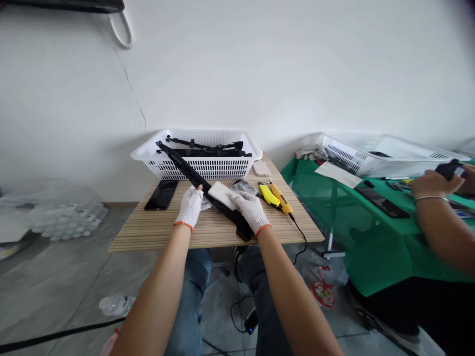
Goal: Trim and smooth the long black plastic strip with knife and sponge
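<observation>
A long black plastic part (185, 169) lies slantwise across my lap side of the table, its far end raised over the basket's rim. My left hand (189, 205), in a white knit glove with an orange cuff, is closed around the part near its middle. My right hand (251, 210), gloved the same way, grips a white sponge-like block (221, 194) laid against the part's near half. Right behind that hand is a crumpled clear plastic bag (244, 187). The fingertips of the right hand are partly hidden.
A white basket (200, 173) with more black parts (208, 152) stands at the back. On the wooden table (148, 232) are a black phone (162, 194), a pale phone (261, 168), a yellow-handled cutter (269, 196) and a corded yellow tool (281, 199). A co-worker's arm (441, 222) works at the green table.
</observation>
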A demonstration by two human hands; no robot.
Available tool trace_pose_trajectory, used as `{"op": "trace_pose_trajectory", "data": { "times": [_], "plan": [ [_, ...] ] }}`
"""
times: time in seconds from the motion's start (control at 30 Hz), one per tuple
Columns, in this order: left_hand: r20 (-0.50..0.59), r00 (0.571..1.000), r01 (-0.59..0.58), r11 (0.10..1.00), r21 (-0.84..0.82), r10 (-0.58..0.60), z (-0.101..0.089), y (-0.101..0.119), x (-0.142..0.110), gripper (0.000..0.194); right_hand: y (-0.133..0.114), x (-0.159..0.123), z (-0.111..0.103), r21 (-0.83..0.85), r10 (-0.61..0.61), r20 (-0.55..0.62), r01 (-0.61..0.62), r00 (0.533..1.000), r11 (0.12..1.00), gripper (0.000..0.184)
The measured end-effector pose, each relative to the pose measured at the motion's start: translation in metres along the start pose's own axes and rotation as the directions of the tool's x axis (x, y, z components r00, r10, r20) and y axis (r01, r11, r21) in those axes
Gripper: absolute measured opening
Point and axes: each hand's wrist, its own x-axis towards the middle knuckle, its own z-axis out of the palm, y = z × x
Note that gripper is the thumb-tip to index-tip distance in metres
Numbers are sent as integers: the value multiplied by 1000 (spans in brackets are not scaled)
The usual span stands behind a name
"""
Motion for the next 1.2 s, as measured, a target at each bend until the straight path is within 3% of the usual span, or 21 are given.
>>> {"op": "trace_pose_trajectory", "data": {
  "times": [0.07,0.17,0.27,0.4,0.5,0.63,0.77,0.9,1.1,1.2],
  "plan": [
    [9,1000,-3,1000,10,3,-1,-1,0,5,0,0,-1,26,-17,-62,19,998,999,37],
    [-4,1000,0,1000,15,0,-2,-1,1,4,0,0,-1,18,27,14,-28,1000,999,40],
    [0,1000,-1,1000,12,1,-2,-1,2,4,1,0,0,46,-4,-74,7,997,999,41],
    [-5,1000,-2,1000,27,2,-2,-3,4,7,-1,0,0,2,34,-7,-34,999,999,42],
    [18,1000,-18,999,35,17,-3,-4,4,10,-2,0,-1,22,35,-121,-33,992,999,44],
    [-6,1000,8,999,49,-7,-3,-3,4,13,1,3,-2,46,77,-2,-77,997,996,40],
    [20,1000,6,998,57,-7,-3,-2,3,13,6,7,-1,197,66,-143,-37,987,980,33],
    [23,1000,16,999,50,-18,-4,-2,3,13,7,6,2,328,70,-23,-58,997,943,37],
    [40,999,-15,999,52,13,-7,-5,2,17,5,7,-4,215,143,130,-169,981,962,43],
    [69,997,-28,996,83,22,-7,-7,2,21,5,11,-4,270,180,118,-206,977,941,36]
  ]
}}
